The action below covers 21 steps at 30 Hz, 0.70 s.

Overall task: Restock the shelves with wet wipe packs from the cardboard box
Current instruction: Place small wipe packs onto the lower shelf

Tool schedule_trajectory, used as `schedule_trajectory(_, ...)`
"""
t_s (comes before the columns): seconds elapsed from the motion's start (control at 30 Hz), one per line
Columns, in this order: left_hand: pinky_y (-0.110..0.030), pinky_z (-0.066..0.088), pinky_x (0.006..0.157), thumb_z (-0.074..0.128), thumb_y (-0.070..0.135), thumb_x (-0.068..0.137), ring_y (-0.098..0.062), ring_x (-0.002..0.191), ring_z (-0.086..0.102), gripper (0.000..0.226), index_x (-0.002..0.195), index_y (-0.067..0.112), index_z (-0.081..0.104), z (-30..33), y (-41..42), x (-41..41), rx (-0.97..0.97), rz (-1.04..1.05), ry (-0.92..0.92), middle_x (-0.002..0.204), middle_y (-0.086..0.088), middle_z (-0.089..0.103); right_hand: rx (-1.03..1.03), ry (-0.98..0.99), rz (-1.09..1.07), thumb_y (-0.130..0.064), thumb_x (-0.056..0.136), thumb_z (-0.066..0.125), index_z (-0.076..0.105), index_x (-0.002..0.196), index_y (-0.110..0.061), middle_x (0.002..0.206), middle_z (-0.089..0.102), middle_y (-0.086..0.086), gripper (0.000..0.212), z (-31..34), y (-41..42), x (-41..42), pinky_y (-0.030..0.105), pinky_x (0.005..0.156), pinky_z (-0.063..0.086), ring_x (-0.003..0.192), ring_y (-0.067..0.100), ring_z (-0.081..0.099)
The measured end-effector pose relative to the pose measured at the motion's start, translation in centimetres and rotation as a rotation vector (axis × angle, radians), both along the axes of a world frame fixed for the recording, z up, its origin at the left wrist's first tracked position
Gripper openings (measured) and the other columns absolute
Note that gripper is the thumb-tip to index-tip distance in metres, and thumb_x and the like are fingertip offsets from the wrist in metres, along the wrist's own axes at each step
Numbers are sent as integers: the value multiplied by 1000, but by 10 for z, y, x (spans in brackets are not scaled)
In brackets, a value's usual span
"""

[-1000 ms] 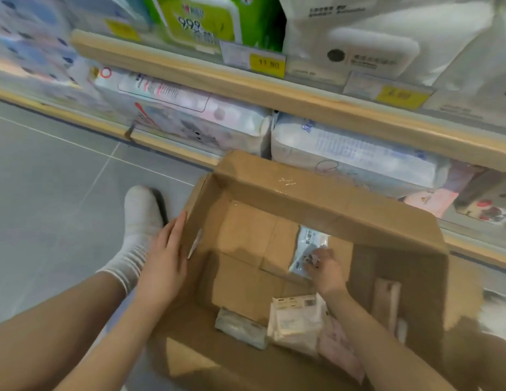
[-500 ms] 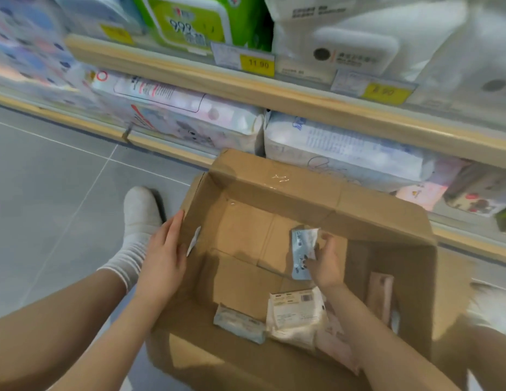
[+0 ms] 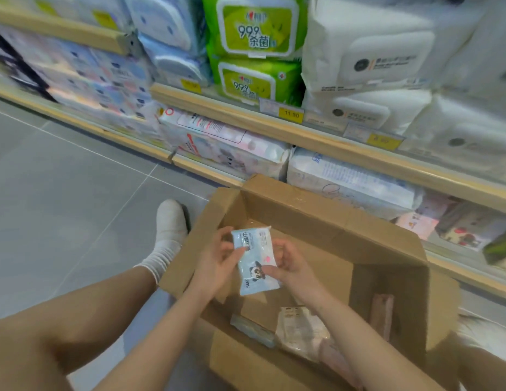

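One small pale-blue wet wipe pack with a panda print [image 3: 254, 262] is held up over the open brown cardboard box [image 3: 387, 249], gripped between the two hands. It is pinched along its left edge by the left hand [image 3: 218, 263], whose thumb lies across the front of the pack while the fingers curl behind it; its right edge is clasped by the right hand [image 3: 291, 263], with the thumb pressed near the panda and the fingers bent round the back. Three further packs at least are seen lying on the box floor near the front wall: a flat bluish-grey pack [image 3: 253, 330], a cream pack with a printed label [image 3: 301, 331] just beside it, and a pink pack [image 3: 335, 359] partly hidden under the right forearm. One more pink pack [image 3: 383, 316] is stood on edge against the right wall of the box. Two green wipe packs marked 999 [image 3: 256, 49] are stacked on the wooden shelf [image 3: 316, 136] behind the box, with large white packs [image 3: 387, 66] to their right and pale-blue packs [image 3: 167, 40] to their left. Two yellow price tags [image 3: 290, 114] are clearly read on the shelf edge. Bulky white and pink packs [image 3: 226, 148] are laid on the lowest shelf, directly behind the far wall of the box. One foot in a white sock [image 3: 168, 230] is rested on the grey tiled floor [image 3: 62, 193] just left of the box.
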<state>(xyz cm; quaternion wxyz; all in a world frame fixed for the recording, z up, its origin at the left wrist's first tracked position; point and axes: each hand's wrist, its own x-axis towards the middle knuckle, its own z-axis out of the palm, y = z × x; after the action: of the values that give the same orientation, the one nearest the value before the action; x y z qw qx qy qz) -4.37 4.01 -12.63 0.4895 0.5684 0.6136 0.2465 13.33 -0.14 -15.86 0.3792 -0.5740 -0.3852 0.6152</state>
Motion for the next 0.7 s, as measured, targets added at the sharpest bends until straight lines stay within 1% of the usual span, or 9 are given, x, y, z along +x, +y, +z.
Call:
schedule_trajectory(0.07,-39,57,76,63,19,89,-10,82,68,35,120,26,49,4,-1,-25,25,65,26,87,4,69,-4,-16,70,-11,76,76,53,115,-32,84,57,1,50,-1,-1,-10,22,71,49,77,11,57)
schedule_trajectory(0.17,-35,58,72,60,19,90,-8,83,68,32,119,27,49,6,-1,-66,21,176,61,93,5,69,-64,-109,185,-15,81,72,49,120,-32,92,55,-5,48,-12,-11,-21,14,74,44,83,4,54)
schedule_trajectory(0.27,-36,57,70,59,19,91,-9,84,67,30,112,36,48,-2,-3,-101,57,214,129,89,2,68,-126,-221,279,-19,84,70,47,109,-44,93,52,-8,42,-41,-28,-27,14,75,42,83,3,52)
schedule_trajectory(0.33,-37,58,66,58,21,92,-13,85,68,31,118,32,46,-9,-6,-110,39,209,151,90,0,67,-187,-287,338,-16,84,69,46,103,-46,91,52,-7,43,-63,-39,-33,17,79,45,84,7,53)
schedule_trajectory(0.43,-19,52,54,57,18,93,-2,76,66,32,120,29,46,-17,-8,-105,30,213,148,87,4,65,-271,-375,429,-21,84,70,51,112,-34,97,54,-7,37,-83,-50,-43,16,78,43,92,10,54)
schedule_trajectory(0.5,-16,51,53,57,18,92,4,74,64,31,118,31,46,-20,-7,-101,35,201,156,86,10,64,-295,-392,481,-24,84,69,54,118,-27,102,54,-10,37,-93,-56,-50,17,82,43,97,9,55)
schedule_trajectory(0.6,-24,55,61,58,21,92,-1,78,65,29,116,33,47,-24,-4,-99,40,187,195,88,16,64,-280,-441,501,-24,84,68,64,101,-29,104,57,-8,18,-108,-62,-55,27,92,47,98,11,57)
schedule_trajectory(0.67,-23,55,63,58,22,92,-1,79,65,27,115,32,48,-26,-3,-99,34,189,200,89,18,63,-238,-497,523,-24,85,67,66,86,-33,96,56,-7,9,-112,-61,-56,25,85,46,91,12,57)
schedule_trajectory(0.7,-23,55,62,58,22,92,-1,79,65,27,115,31,48,-26,-3,-98,36,189,204,89,19,63,-217,-518,534,-23,86,66,68,86,-31,92,56,-7,8,-112,-59,-56,25,81,44,89,13,56)
